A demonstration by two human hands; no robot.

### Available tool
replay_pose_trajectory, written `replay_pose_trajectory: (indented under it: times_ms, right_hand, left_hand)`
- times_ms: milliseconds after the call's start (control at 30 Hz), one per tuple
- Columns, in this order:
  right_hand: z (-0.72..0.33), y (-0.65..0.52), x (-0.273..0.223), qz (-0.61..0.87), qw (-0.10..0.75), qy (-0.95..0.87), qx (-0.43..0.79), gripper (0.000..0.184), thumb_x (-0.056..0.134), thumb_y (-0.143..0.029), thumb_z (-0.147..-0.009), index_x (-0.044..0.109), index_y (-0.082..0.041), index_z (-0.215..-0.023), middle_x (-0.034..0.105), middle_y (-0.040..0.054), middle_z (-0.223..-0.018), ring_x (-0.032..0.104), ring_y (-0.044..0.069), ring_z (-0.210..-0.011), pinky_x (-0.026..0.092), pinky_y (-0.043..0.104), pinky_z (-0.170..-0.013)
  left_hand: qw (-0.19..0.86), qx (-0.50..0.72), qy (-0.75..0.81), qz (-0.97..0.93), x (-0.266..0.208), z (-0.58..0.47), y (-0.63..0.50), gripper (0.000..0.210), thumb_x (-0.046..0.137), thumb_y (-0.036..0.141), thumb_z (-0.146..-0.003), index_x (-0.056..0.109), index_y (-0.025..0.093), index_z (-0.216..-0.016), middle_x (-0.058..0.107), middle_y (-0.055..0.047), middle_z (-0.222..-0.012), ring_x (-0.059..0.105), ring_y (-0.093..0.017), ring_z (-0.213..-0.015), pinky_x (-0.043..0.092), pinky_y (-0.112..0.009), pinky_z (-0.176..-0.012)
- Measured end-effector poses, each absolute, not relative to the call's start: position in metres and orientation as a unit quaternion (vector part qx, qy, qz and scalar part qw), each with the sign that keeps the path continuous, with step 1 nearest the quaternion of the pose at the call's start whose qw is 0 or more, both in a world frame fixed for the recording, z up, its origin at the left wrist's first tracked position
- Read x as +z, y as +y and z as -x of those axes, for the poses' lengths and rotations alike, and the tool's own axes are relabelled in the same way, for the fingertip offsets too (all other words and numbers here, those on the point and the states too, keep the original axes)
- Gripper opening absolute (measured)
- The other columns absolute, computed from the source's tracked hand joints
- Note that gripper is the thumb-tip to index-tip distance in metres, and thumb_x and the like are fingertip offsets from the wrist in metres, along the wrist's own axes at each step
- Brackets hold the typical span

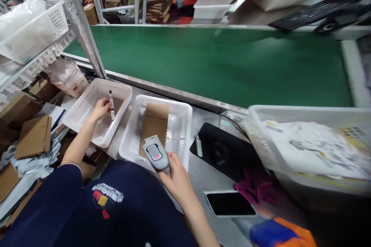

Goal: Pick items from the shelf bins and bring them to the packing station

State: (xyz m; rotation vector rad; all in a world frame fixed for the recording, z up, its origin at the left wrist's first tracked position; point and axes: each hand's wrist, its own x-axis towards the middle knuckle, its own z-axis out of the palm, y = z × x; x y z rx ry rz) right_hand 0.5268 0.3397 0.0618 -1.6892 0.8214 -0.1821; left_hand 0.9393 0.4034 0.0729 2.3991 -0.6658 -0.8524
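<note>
My left hand (100, 109) holds a thin white pen-like stick with a black tip (111, 104) over the left white perforated basket (84, 102). My right hand (174, 177) grips a grey handheld barcode scanner (155, 154) with a red button, just at the near rim of the middle white basket (182, 123). A flat brown cardboard box (154, 125) lies inside that middle basket, right in front of the scanner's head.
A green conveyor belt (220, 61) runs across behind the baskets. To the right lie a black mouse pad (223, 150), a dark-screened phone (230, 203), a magenta cloth (255, 187) and a large white bin of packets (313, 142). Shelving with baskets and cardboard stands at left.
</note>
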Motion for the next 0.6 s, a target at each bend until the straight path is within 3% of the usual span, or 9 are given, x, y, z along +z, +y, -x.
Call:
replay_pose_trajectory:
  times_ms: [100, 233, 400, 533, 600]
  right_hand:
    - [-0.547, 0.326, 0.088, 0.763, 0.559, 0.314, -0.086, 0.029, 0.054, -0.034, -0.082, 0.066, -0.021, -0.106, 0.065, 0.0100, -0.106, 0.067, 0.027, -0.093, 0.054, 0.037, -0.079]
    - [-0.556, 0.317, 0.106, 0.768, 0.547, 0.324, -0.081, 0.019, 0.057, -0.031, -0.083, 0.063, -0.021, -0.098, 0.064, 0.0070, -0.099, 0.063, 0.024, -0.084, 0.050, 0.034, -0.073]
    - [-0.530, 0.331, 0.102, 0.719, 0.589, 0.361, -0.073, 0.020, 0.063, -0.032, -0.086, 0.067, -0.021, -0.102, 0.071, 0.0079, -0.104, 0.068, 0.026, -0.093, 0.056, 0.038, -0.087]
    - [-0.494, 0.338, 0.089, 0.631, 0.628, 0.447, -0.087, 0.041, 0.071, -0.043, -0.083, 0.070, -0.018, -0.116, 0.077, 0.0139, -0.118, 0.073, 0.034, -0.111, 0.058, 0.049, -0.101]
    - [-0.475, 0.327, 0.079, 0.597, 0.623, 0.487, -0.132, 0.049, 0.071, -0.046, -0.081, 0.070, -0.017, -0.121, 0.078, 0.0162, -0.124, 0.073, 0.036, -0.118, 0.057, 0.052, -0.106]
  left_hand:
    - [0.365, -0.385, -0.287, -0.798, 0.086, -0.902, 0.377, 0.018, 0.063, 0.033, -0.095, 0.066, 0.017, -0.103, 0.071, -0.004, -0.093, 0.070, -0.015, -0.073, 0.061, -0.023, -0.062]
    - [0.380, -0.441, -0.332, -0.742, 0.093, -0.853, 0.357, 0.026, 0.069, 0.040, -0.091, 0.068, 0.017, -0.103, 0.071, -0.004, -0.091, 0.071, -0.016, -0.075, 0.061, -0.024, -0.062]
    - [0.370, -0.467, -0.335, -0.730, 0.077, -0.814, 0.351, 0.022, 0.063, 0.036, -0.091, 0.068, 0.017, -0.101, 0.069, -0.004, -0.088, 0.070, -0.018, -0.075, 0.062, -0.027, -0.065]
    - [0.324, -0.458, -0.350, -0.750, 0.060, -0.788, 0.376, 0.021, 0.058, 0.036, -0.089, 0.069, 0.020, -0.097, 0.070, -0.006, -0.083, 0.069, -0.023, -0.076, 0.064, -0.036, -0.072]
    - [0.307, -0.399, -0.382, -0.775, 0.037, -0.783, 0.396, 0.025, 0.064, 0.034, -0.083, 0.071, 0.021, -0.104, 0.076, -0.009, -0.093, 0.073, -0.028, -0.086, 0.064, -0.041, -0.083]
